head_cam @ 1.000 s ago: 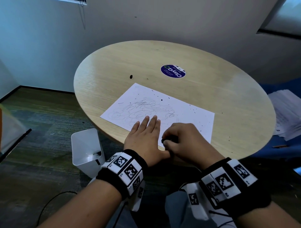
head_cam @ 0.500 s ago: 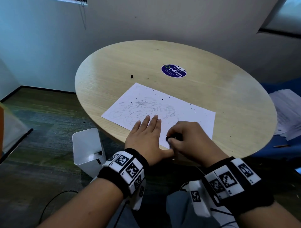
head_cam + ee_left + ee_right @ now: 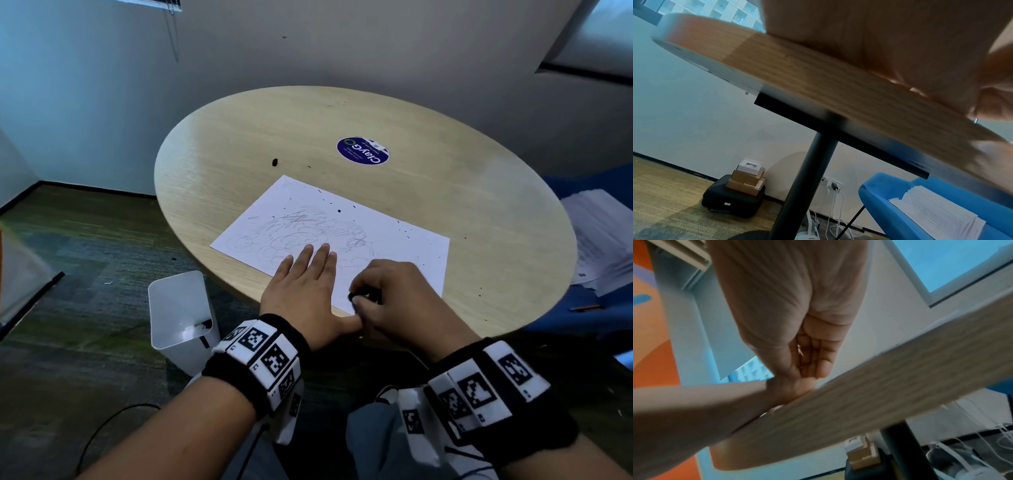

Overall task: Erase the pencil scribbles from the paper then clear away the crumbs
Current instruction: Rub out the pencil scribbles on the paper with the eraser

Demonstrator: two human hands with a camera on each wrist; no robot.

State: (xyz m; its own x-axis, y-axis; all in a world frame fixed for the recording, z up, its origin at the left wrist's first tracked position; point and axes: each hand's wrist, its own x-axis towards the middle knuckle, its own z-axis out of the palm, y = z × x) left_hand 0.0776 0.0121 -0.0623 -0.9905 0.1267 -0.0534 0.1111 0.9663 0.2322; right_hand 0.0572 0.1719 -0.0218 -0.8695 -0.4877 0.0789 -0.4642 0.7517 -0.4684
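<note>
A white sheet of paper with faint pencil scribbles lies on the round wooden table. Dark crumbs dot the sheet and the tabletop around it. My left hand lies flat on the sheet's near edge, fingers straight. Just to its right, my right hand pinches a small dark eraser against the near part of the paper. Both wrist views show mostly palm and the table's edge; the eraser is hidden there.
A white bin stands on the carpet below the table's near-left edge. A blue round sticker and a dark blob sit on the far tabletop. A blue seat with stacked papers is at the right.
My right hand with the eraser has shifted slightly over the paper's near edge. The left hand has stayed flat in the same spot.
</note>
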